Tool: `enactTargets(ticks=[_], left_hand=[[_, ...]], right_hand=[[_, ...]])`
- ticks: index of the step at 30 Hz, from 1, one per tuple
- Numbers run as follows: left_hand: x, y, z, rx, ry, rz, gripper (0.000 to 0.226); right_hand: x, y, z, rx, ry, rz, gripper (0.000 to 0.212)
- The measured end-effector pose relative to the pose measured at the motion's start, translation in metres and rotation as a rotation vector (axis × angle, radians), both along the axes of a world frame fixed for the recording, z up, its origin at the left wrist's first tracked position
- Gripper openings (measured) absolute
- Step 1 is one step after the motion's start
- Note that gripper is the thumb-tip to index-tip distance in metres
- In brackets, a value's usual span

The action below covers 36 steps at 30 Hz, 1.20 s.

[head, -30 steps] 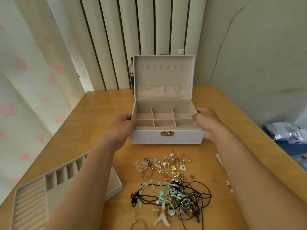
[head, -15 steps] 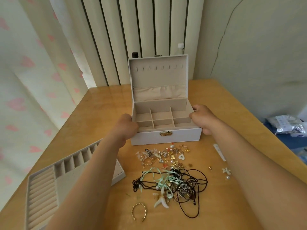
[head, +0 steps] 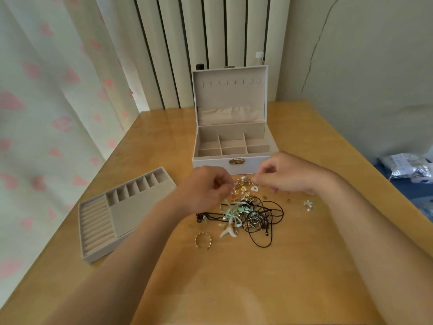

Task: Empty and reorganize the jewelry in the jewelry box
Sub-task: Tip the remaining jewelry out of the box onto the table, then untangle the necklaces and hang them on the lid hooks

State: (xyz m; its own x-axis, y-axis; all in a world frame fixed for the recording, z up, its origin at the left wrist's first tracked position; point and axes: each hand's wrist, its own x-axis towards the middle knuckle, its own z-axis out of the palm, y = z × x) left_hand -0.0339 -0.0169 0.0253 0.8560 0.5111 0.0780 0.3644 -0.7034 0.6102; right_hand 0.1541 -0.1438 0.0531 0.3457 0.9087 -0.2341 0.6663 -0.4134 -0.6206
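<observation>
— While both hands hover over the heap, where does the jewelry (head: 248, 212) lie from them?

— It lies loose on the table (head: 234, 285), with none of it showing in the jewelry box (head: 234, 127). The small gold pieces (head: 243, 187) sit at the heap's far edge, right under the fingertips and just in front of the box's latch (head: 236, 161). The black cords (head: 269, 216) sprawl on the side nearer the person.

— And the grips?

— The left hand (head: 206, 191) and the right hand (head: 288, 177) flank those gold pieces with their fingertips facing each other. Each is curled into a narrow pinch. Whether either one has a piece between thumb and finger is too small to tell.

— Which hand is nearer to where things go?

— The right hand is closer to the box's front wall, and the open compartments lie straight ahead, past its knuckles. The left hand is nearer the tray (head: 121, 212), which lies well apart from the box on the left. Its long side slants away from the person.

— So what does the next move turn on?

— I'd judge it a short carry forward, over the front wall and into a compartment, which either hand could manage. The tray's slots would call for a sideways reach, better suited to the left hand. The cords touch the near edge of the gold pieces, so a lifted piece might drag a strand along.
</observation>
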Motion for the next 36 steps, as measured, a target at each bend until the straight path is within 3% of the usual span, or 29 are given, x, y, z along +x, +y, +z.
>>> enactTargets(ticks=[7,12,17,20,23,29,36], left_hand=[[0.004,-0.037,-0.02,0.077,0.133,-0.079,0.022],[0.002,-0.04,-0.02,0.068,0.073,-0.071,0.009],[0.002,-0.042,0.009,-0.35,-0.231,0.071,0.011],[0.004,-0.041,0.032,-0.666,-0.428,0.074,0.013],[0.005,-0.042,0.052,-0.809,-0.537,0.078,0.013],[0.006,-0.033,0.085,-0.806,-0.658,0.042,0.007],[0.002,-0.029,0.08,-0.715,-0.616,0.1,0.009]], right_hand=[[-0.03,-0.011,-0.013,-0.095,-0.169,0.122,0.017],[-0.034,-0.02,0.004,0.095,0.029,0.036,0.01],[-0.036,-0.022,0.029,0.296,0.214,0.013,0.009],[-0.03,-0.023,0.041,0.407,0.224,-0.048,0.01],[-0.025,-0.023,0.044,0.425,0.231,-0.08,0.009],[-0.015,-0.026,0.053,0.45,0.256,-0.115,0.012],[-0.021,-0.014,0.111,0.572,0.3,-0.116,0.018]])
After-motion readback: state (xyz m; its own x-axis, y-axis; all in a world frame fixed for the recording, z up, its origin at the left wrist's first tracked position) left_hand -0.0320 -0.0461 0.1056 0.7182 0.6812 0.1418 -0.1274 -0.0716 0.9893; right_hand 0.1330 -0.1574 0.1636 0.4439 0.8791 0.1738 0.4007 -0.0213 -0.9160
